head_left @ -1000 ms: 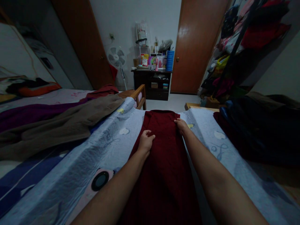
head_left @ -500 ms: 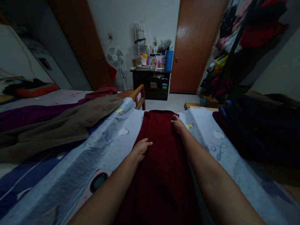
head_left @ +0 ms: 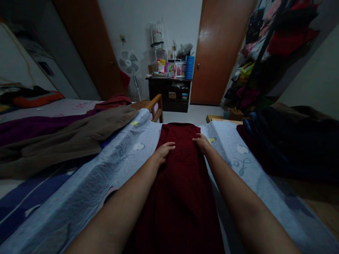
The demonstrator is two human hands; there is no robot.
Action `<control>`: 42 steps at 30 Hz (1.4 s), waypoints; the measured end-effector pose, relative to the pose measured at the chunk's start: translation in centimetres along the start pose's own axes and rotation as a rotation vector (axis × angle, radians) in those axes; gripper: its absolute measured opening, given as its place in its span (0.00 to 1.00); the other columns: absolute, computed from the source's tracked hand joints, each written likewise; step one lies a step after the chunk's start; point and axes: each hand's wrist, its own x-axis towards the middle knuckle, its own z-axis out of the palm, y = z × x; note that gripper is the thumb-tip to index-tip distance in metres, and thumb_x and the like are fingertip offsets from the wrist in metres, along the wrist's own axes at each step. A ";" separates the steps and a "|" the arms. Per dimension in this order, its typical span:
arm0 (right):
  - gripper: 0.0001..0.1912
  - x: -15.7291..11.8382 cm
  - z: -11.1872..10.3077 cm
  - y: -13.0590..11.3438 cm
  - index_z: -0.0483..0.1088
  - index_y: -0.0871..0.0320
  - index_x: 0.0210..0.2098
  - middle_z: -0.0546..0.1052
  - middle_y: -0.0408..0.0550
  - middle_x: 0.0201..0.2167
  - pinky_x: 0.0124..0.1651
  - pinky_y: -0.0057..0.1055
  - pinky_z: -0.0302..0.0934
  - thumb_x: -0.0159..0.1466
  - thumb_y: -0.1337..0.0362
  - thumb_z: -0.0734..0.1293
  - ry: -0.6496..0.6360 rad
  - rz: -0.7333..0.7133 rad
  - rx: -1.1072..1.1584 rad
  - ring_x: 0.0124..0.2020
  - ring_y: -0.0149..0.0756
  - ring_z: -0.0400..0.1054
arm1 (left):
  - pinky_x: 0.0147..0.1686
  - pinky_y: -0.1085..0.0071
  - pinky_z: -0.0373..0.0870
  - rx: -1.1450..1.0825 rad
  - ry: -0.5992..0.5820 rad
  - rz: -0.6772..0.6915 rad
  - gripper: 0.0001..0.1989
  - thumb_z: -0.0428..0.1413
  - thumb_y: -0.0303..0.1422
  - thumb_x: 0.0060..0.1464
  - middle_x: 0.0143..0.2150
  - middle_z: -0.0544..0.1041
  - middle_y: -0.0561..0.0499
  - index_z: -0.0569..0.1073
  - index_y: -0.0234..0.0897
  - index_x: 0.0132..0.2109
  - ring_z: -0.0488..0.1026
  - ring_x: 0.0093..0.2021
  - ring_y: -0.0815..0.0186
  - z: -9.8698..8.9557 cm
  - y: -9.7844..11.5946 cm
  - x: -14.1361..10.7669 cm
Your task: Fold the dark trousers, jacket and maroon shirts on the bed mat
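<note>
A dark red garment (head_left: 182,190) lies lengthwise on the pale blue patterned bedsheet (head_left: 140,137), its far end near the bed's edge. Its exact kind does not show. My left hand (head_left: 165,151) rests over the garment's left side with its fingers stretched forward. On the right edge, close to the far end, my right hand (head_left: 201,141) touches the cloth, its fingers apart. Neither hand is closed around the fabric. The near end of the garment runs out of view below, between my forearms.
Grey-brown clothing (head_left: 69,137) and a purple cloth (head_left: 50,125) lie to the left. A pile of dark folded clothes (head_left: 293,141) sits on the right. Beyond the bed stand a wooden chair-like frame (head_left: 156,106), a white fan (head_left: 129,63) and a dark cabinet (head_left: 159,93).
My left hand has slid forward along the garment, toward its far end. My right hand stays near the far right edge, shifted only slightly. The left forearm now covers more of the round black-and-pink print.
</note>
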 end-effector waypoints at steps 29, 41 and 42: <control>0.37 -21.6 -3.6 1.6 0.56 0.51 0.59 0.73 0.50 0.46 0.46 0.35 0.65 0.51 0.61 0.70 -0.177 0.030 -0.123 0.48 0.42 0.69 | 0.66 0.56 0.28 0.835 -0.227 0.582 0.21 0.59 0.38 0.53 0.67 0.61 0.49 0.71 0.46 0.54 0.47 0.70 0.59 2.3 -2.4 -5.4; 0.26 -30.7 -5.3 1.0 0.66 0.49 0.51 0.73 0.44 0.48 0.40 0.31 0.66 0.52 0.61 0.69 -0.345 0.023 -0.029 0.41 0.38 0.70 | 0.66 0.55 0.30 0.838 -0.207 0.540 0.21 0.60 0.44 0.51 0.66 0.63 0.47 0.73 0.45 0.52 0.49 0.69 0.57 1.0 -4.1 -8.8; 0.26 -30.8 -5.5 0.9 0.65 0.48 0.52 0.74 0.44 0.47 0.35 0.29 0.66 0.53 0.59 0.69 -0.336 0.046 0.011 0.37 0.36 0.70 | 0.66 0.55 0.30 0.827 -0.214 0.568 0.21 0.60 0.43 0.51 0.65 0.64 0.47 0.73 0.45 0.52 0.49 0.69 0.57 1.0 -4.0 -9.2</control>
